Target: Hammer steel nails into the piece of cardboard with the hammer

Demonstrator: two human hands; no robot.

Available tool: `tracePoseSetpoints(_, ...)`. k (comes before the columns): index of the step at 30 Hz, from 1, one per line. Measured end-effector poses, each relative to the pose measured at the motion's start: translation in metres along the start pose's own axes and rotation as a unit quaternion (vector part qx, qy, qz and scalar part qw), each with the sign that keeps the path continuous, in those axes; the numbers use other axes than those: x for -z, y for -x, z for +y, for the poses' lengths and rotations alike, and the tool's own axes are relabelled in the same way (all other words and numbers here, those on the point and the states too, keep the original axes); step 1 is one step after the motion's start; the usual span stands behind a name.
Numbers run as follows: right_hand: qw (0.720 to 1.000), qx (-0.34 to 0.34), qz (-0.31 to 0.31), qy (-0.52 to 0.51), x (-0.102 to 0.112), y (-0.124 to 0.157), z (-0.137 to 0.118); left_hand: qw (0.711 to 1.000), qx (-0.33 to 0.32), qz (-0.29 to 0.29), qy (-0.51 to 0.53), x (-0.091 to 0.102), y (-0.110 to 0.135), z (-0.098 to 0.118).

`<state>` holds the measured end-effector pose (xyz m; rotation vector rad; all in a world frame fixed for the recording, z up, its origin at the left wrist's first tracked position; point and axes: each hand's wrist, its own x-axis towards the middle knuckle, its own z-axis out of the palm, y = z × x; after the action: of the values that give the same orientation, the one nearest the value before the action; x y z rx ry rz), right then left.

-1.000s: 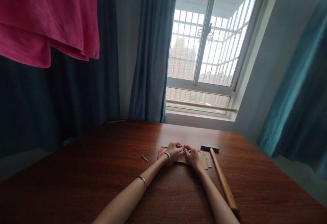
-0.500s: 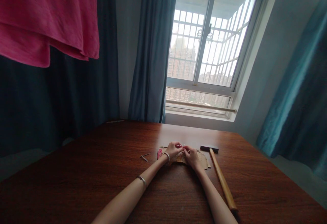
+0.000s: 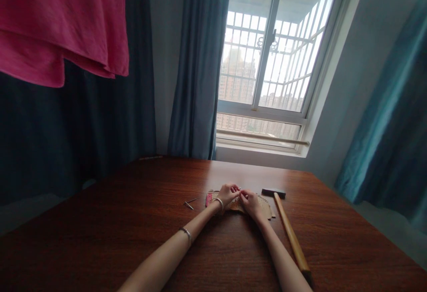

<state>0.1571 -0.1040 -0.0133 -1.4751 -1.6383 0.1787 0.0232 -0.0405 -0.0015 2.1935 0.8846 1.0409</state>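
Close together over the table, my left hand [image 3: 228, 194] and my right hand [image 3: 248, 201] have their fingertips pinched at nearly the same spot. Whatever small thing is between them is too tiny to make out; a pale speck shows at the left fingertips. Beneath both hands lies a tan, cardboard-like piece [image 3: 266, 210] with a patterned surface, a notched edge on the right and a pink patch [image 3: 209, 198] at its left end. My hands and wrists cover its middle. A bangle circles my left wrist and another sits on the forearm.
A hammer [image 3: 291, 234] with a wooden handle and dark head lies right of my right forearm. Two thin metal rods [image 3: 189, 204] rest left of the tan piece on the brown wooden table [image 3: 133, 238]. A pink cloth [image 3: 66, 25] hangs at upper left.
My left fingers have shifted slightly, and the dark red thing seen by them earlier is now less visible. Both hands stay over the tan piece; the hammer and rods have not moved.
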Motion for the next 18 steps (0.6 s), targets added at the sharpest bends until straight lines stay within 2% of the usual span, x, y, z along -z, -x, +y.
tracePoseSetpoints(12,0.999,-0.034,-0.021,0.021,0.004,-0.001,-0.011,1.000,0.001,-0.003,-0.001,-0.001,-0.002,-0.003)
tracePoseSetpoints(15,0.998,-0.052,-0.031,0.029,0.023,-0.007,-0.015,1.000,0.009,0.000,0.007,-0.004,-0.003,-0.009)
tracePoseSetpoints(18,0.995,-0.081,-0.028,0.059,0.059,-0.010,-0.016,1.000,0.025,-0.001,0.011,-0.008,-0.004,-0.015)
